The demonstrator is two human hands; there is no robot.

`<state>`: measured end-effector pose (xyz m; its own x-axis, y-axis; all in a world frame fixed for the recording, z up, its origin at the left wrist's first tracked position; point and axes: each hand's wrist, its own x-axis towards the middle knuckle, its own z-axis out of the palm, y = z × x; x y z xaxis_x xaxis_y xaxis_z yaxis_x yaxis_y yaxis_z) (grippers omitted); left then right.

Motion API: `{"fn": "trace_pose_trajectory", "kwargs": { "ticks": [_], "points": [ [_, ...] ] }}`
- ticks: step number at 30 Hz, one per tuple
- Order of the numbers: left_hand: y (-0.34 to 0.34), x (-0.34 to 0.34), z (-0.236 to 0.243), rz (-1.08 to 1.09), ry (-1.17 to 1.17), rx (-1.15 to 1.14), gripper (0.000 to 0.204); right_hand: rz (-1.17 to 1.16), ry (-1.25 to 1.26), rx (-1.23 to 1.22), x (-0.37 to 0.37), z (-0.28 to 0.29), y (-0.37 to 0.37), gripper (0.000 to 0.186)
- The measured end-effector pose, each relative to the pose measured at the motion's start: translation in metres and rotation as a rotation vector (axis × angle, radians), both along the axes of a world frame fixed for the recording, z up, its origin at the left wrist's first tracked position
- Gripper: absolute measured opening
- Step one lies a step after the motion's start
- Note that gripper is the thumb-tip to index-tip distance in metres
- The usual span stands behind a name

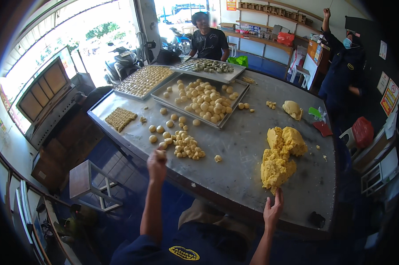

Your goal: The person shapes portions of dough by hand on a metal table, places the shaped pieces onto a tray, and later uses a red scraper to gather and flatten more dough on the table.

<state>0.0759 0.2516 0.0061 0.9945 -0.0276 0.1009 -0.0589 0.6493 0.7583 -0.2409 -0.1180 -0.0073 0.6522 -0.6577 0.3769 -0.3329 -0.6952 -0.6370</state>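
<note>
My left hand [157, 162] is at the near edge of the metal table [221, 181], fingers curled at a group of pale dough balls [186, 145]; what they hold, if anything, I cannot make out. My right hand [272, 207] has its fingers stretched out, fingertips at the near end of a big crumbly yellow mass [276, 170]. A large tray [217, 125] of pale balls stands behind, beside a tray [133, 95] of small rounds in rows and a raised tray [189, 70] of darker pieces.
A smoother dough lump [292, 110] and green scraper [314, 112] lie at the right. A braided-looking block [120, 119] lies left. A stool [86, 181] stands left of the table. A person [206, 42] is behind it, another [340, 75] stands right with an arm raised, and someone [86, 99] bends at the left.
</note>
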Motion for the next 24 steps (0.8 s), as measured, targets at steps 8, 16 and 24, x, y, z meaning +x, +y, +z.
{"fn": "trace_pose_trajectory", "kwargs": {
  "ticks": [8, 16, 24],
  "points": [
    [-0.192, -0.100, -0.021, -0.317, -1.088, 0.851, 0.015, -0.009, 0.012, 0.001, 0.001, -0.007, -0.003, 0.060],
    [-0.204, -0.099, -0.015, -0.346, -1.016, 1.220, 0.021, -0.032, 0.013, 0.046, 0.000, 0.005, 0.001, 0.058],
    [-0.206, -0.094, 0.029, -0.432, -0.761, 1.447, 0.023, -0.049, -0.022, 0.030, 0.001, 0.002, -0.001, 0.058]
  ]
}}
